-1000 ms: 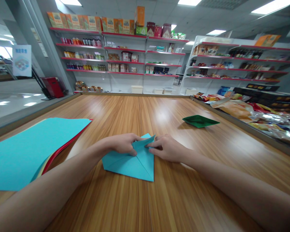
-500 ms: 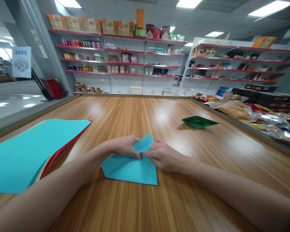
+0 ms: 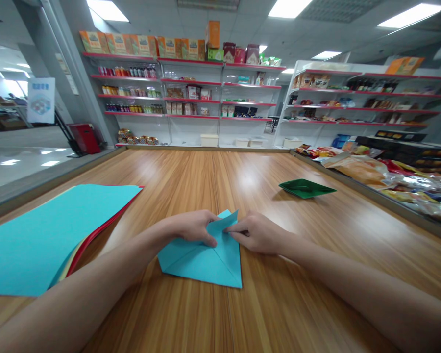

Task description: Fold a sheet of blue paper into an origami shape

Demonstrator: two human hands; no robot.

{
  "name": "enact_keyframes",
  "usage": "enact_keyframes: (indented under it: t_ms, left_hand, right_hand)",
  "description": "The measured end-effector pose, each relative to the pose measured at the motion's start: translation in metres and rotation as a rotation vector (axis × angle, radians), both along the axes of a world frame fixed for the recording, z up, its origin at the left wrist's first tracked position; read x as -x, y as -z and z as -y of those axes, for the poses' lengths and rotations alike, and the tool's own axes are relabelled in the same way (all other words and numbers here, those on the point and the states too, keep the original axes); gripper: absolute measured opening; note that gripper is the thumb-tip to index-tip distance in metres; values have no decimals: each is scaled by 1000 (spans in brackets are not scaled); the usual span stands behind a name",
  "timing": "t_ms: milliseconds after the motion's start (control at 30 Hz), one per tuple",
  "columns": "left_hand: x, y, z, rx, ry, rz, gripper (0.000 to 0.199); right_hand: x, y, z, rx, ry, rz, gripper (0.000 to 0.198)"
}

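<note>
A turquoise sheet of folded paper (image 3: 202, 264) lies on the wooden table in front of me, creases running across its lower part. My left hand (image 3: 194, 226) grips its upper left side, thumb flat on top and the other fingers partly hidden behind a raised flap. At the flap's right side, my right hand (image 3: 260, 233) has its fingers bent together, with the index finger and thumb at the paper's fold. A green folded paper shape (image 3: 306, 189), like a shallow boat, rests farther off to the right.
On the left lies a stack of coloured sheets (image 3: 62, 230), turquoise on top with red and cream edges below. Packaged snacks (image 3: 356, 166) line the table's right edge. Stocked shelves (image 3: 191, 100) stand beyond the far edge.
The paper's upper flap has tipped over to the right and lower. My right hand has shifted slightly right, off the centre of the paper. The view has tilted up slightly.
</note>
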State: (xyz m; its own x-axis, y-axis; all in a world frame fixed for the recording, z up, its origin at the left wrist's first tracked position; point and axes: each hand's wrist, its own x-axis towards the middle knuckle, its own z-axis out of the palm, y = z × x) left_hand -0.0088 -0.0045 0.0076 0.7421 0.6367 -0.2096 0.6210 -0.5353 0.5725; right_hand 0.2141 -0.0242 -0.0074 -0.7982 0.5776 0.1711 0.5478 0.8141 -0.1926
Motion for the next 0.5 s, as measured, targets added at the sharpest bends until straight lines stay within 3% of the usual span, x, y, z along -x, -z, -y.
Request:
enact_keyframes:
  t_ms: [133,333,500]
  left_hand:
    - [0,-1,2,-21,-2,-33,36]
    - [-2,-5,5,-36,-17,-55,48]
    - [-2,-8,7,-32,-43,-70,46]
  right_hand:
    - [-6,-2,-7,20,41,-11,30]
    - [-12,-2,-17,4,99,-21,28]
    - [-17,-3,-23,-72,174,34,28]
